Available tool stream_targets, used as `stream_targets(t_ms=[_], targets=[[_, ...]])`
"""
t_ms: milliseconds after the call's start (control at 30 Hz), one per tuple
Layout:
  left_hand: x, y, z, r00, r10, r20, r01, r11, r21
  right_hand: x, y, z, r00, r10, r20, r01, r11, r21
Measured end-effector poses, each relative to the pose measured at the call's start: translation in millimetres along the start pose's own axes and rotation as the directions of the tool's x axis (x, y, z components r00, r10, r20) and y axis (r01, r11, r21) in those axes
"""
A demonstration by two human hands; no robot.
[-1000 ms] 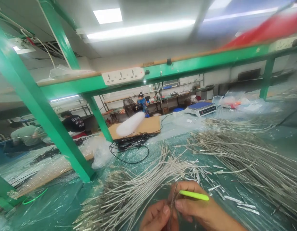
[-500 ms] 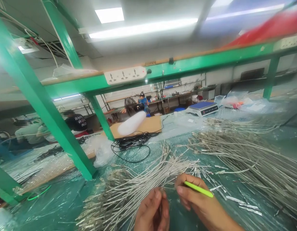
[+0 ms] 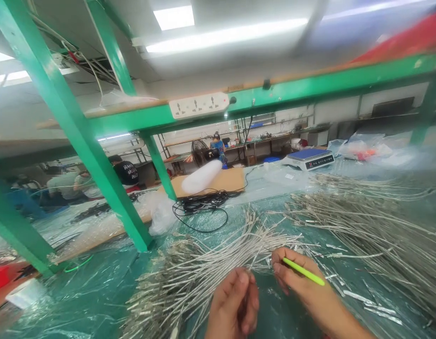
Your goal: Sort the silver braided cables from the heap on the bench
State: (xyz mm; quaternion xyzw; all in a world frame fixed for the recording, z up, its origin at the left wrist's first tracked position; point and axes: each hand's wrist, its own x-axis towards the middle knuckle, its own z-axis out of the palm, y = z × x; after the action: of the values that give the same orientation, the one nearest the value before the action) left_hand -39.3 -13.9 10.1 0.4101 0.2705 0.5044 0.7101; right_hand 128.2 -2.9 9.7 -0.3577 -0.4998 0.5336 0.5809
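Observation:
My left hand (image 3: 234, 303) is closed in a pinch at the bottom middle, in front of a spread pile of thin silvery-grey cables (image 3: 218, 263). What its fingertips hold is too small and hidden to make out. To its right, a little higher, my right hand (image 3: 298, 278) is closed around a slim bright yellow-green stick-like tool (image 3: 304, 271). The tool's back end points down to the right; its tip is hidden by the fingers. A gap separates the two hands. Strips of shiny silvery scrap (image 3: 366, 297) lie beside my right hand.
A second heap of grey cables (image 3: 366, 235) covers the right side. Behind are a digital scale (image 3: 309, 159), coiled black cable (image 3: 203, 203) and plastic bags (image 3: 366, 146). A green frame post (image 3: 108, 179) rises at the left, with a power strip (image 3: 200, 104) on the crossbeam. People sit farther back.
The view has swung slightly left, so the scene sits farther right. My hands are a little farther apart; the right still grips the yellow-green tool.

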Motion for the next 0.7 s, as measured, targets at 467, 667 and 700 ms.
stream_targets(t_ms=[467, 667, 700], targets=[[-1, 5, -2.7, 0.996, 0.070, -0.048, -0.066, 0.993, 0.093, -1, -5, 1, 0.995, -0.013, 0.095, 0.012, 1.000, 0.011], [-4, -5, -1.7, 0.999, 0.031, -0.019, -0.027, 0.989, 0.143, -10, 2, 4, 0.970, 0.087, 0.227, -0.123, 0.981, 0.147], [-5, -5, 0.0, 1.000, 0.009, -0.030, -0.004, 0.989, 0.147, -10, 3, 4, 0.959, 0.099, 0.265, -0.145, 0.976, 0.160]])
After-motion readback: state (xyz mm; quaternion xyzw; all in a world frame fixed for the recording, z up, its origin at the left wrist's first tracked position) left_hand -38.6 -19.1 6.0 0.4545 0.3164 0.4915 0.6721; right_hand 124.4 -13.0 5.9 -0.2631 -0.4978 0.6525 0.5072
